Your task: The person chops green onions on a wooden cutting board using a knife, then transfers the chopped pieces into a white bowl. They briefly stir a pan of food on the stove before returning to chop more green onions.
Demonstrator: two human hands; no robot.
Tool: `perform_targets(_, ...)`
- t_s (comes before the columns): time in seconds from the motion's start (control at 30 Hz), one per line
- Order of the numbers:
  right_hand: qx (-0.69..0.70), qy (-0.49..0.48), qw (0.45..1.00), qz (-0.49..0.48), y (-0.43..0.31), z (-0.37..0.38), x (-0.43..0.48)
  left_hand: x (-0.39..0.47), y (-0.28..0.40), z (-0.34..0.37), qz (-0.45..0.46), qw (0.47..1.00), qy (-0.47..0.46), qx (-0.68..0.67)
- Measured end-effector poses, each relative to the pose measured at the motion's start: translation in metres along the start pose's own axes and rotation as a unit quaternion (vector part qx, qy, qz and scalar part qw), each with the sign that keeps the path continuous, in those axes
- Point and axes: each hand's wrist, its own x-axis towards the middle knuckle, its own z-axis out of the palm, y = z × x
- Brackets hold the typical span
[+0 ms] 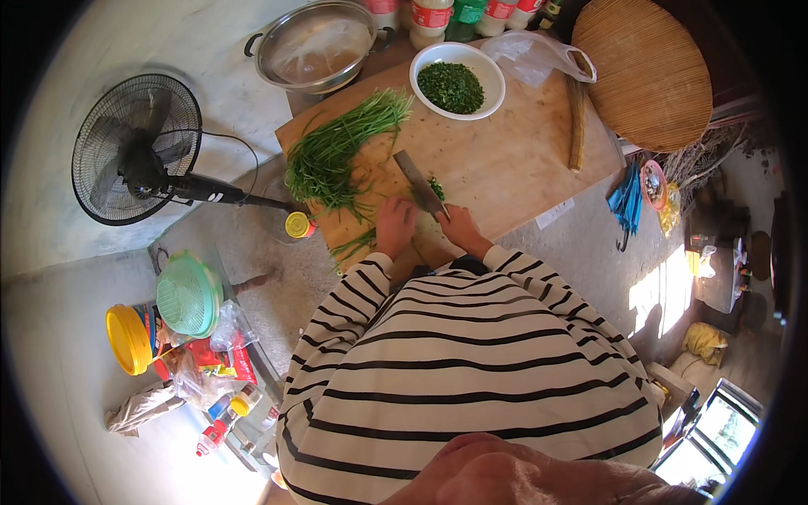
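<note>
My right hand [464, 227] is closed around the handle of a cleaver [418, 183], whose broad blade slants up and left over the wooden board [499, 164]. Just left of the blade, my left hand [396, 224] presses down on long green stalks [356, 245], which look like garlic chives; its fingertips are partly hidden. Chopped green bits [435, 187] lie to the right of the blade. A large pile of uncut chives [341, 148] spreads over the board's left part. Near the far edge, a white bowl [499, 95] holds finely chopped greens [451, 87].
A lidded steel pan [315, 47] stands beyond the board's left corner. Several bottles [431, 19] line the back. A plastic bag [536, 57] and a straw bundle [577, 126] lie at the right, beside a round woven mat [644, 76]. A standing fan [142, 151] is at left.
</note>
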Motion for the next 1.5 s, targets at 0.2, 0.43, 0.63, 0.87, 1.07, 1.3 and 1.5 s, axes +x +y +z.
perform_targets(0.2,-0.026,0.002,0.999,-0.035,-0.005,0.010,-0.007,-0.003,-0.023,-0.003,0.016,1.000,0.004,0.018)
perform_targets(0.43,-0.048,-0.014,0.999,-0.019,-0.006,0.016,-0.007,-0.016,-0.025,-0.006,0.038,0.997,-0.050,0.033)
perform_targets(0.63,-0.074,-0.028,0.997,-0.001,-0.017,0.015,-0.008,-0.022,-0.023,0.003,0.048,0.997,-0.038,0.041)
perform_targets(0.87,-0.073,-0.014,0.997,-0.018,-0.011,0.033,0.008,-0.022,-0.023,0.005,0.051,0.997,-0.052,0.040)
perform_targets(1.07,0.003,0.024,0.998,-0.065,0.015,0.031,0.013,-0.019,-0.021,0.006,0.042,0.997,-0.055,0.039)
perform_targets(1.3,-0.053,-0.012,0.998,-0.038,-0.001,0.026,-0.001,-0.024,-0.025,0.008,0.031,0.997,-0.057,0.037)
perform_targets(1.5,-0.078,-0.046,0.996,-0.008,-0.009,0.029,-0.001,-0.024,-0.022,0.008,0.031,0.998,-0.048,0.029)
